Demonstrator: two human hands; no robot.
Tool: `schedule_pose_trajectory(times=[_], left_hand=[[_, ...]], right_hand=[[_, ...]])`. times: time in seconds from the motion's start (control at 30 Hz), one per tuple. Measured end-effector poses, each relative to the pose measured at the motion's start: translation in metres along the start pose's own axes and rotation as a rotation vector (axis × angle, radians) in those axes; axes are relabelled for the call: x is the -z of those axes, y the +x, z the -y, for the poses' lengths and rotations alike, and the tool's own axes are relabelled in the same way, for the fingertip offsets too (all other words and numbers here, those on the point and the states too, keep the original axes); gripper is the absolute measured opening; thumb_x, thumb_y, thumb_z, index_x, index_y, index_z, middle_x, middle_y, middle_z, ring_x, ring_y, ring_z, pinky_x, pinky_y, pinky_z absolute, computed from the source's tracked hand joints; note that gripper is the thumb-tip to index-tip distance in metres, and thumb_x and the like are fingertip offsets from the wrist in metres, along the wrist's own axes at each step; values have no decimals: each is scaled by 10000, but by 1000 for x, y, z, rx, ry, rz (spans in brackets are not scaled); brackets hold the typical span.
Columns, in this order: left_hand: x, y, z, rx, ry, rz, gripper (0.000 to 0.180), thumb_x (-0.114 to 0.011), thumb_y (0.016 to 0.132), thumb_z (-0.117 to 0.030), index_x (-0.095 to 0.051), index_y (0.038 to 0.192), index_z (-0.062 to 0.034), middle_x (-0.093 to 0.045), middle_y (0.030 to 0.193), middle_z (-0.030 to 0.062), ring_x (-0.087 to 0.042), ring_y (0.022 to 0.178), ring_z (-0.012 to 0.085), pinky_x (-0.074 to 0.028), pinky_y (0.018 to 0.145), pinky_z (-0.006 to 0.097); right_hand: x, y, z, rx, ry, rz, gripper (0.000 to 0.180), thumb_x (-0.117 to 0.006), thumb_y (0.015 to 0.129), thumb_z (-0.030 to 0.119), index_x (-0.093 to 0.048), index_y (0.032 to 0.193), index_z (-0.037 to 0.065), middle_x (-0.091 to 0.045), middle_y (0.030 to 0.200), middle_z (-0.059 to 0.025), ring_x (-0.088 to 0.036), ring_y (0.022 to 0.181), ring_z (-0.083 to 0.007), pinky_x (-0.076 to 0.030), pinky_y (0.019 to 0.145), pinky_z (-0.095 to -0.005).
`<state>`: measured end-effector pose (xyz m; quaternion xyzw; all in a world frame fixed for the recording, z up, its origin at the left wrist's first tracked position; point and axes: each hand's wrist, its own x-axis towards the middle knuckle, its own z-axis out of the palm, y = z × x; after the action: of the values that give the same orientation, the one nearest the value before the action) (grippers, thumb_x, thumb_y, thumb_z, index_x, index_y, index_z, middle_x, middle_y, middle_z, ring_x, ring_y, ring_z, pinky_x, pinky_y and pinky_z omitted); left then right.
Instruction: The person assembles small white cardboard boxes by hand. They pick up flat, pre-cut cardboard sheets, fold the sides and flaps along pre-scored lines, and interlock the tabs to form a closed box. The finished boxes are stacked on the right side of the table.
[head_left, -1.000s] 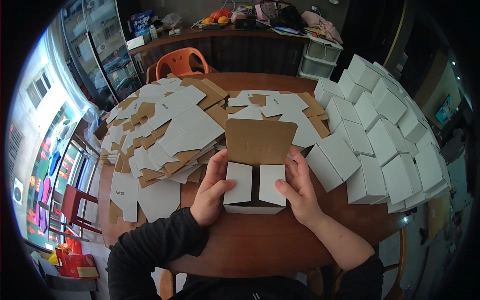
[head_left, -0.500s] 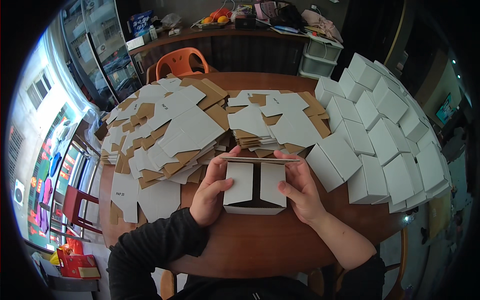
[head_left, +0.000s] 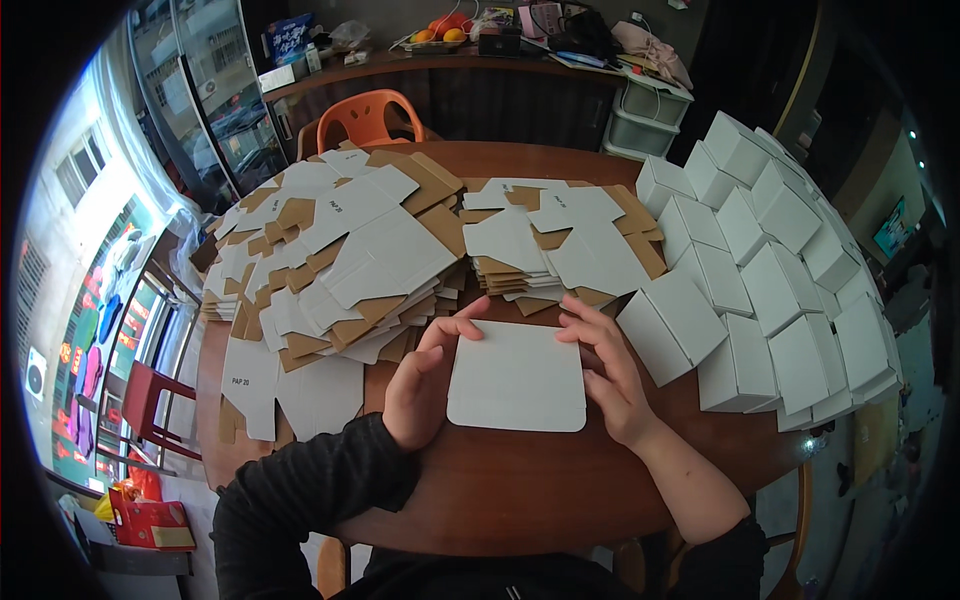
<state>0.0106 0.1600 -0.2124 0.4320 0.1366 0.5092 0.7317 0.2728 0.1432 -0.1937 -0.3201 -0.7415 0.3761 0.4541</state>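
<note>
Looking at 1 white flip-top carton [head_left: 516, 382] right between the fingers, with the lid down flat over the top and rounded corners on the edge nearest the wrists. For the left hand [head_left: 418, 388]: bent, loose-looking fingers at the far left corner, fingertip on the lid. Same deal for the right hand [head_left: 618, 385] at the far right corner. Can't tell about an actual grip from up here, tbh, with the carton's underside out of sight.

Past the fingers and off to the left, a big messy heap of flattened carton blanks [head_left: 390, 265], white and brown. Straight ahead of the fingertips, 1 smaller pile of blanks [head_left: 600, 255]. To the right of the right fingers, a whole wall of folded white cartons [head_left: 778, 285], with the closest pretty near the knuckles. Below the fingers, a brown wooden table [head_left: 500, 490]. Way beyond the fingertips, 1 orange chair [head_left: 385, 103] and 2 plastic drawers [head_left: 650, 108].
</note>
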Motion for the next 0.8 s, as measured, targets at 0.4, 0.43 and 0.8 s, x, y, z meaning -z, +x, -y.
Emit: schedule_pose_trajectory(times=[0.4,0.43,0.8], left_hand=[[-4,-3,3,-19,180,-10,309,-522,937,-17,-522,1228,-121,-267,1614,119,-357,1406,193,-327,1119,353],[-5,-3,3,-24,186,-8,315,-515,940,-13,-521,1237,-117,-266,1615,120,-364,1402,188,-330,1118,351],[-5,-3,1,-36,276,12,314,-500,952,-23,-536,1255,-99,-267,1623,110,-412,1375,176,-369,1097,350]], right_hand=[[-15,-2,18,-5,-194,-24,410,-591,986,338,-676,1286,73,-298,1565,-235,-375,1413,-354,-359,1125,-458],[-16,-3,20,-31,-205,-19,389,-621,975,311,-680,1283,81,-294,1567,-236,-364,1426,-357,-358,1126,-460],[-9,1,30,53,-506,49,564,-754,855,477,-664,1309,156,-191,1619,-276,-288,1462,-458,-320,1146,-543]])
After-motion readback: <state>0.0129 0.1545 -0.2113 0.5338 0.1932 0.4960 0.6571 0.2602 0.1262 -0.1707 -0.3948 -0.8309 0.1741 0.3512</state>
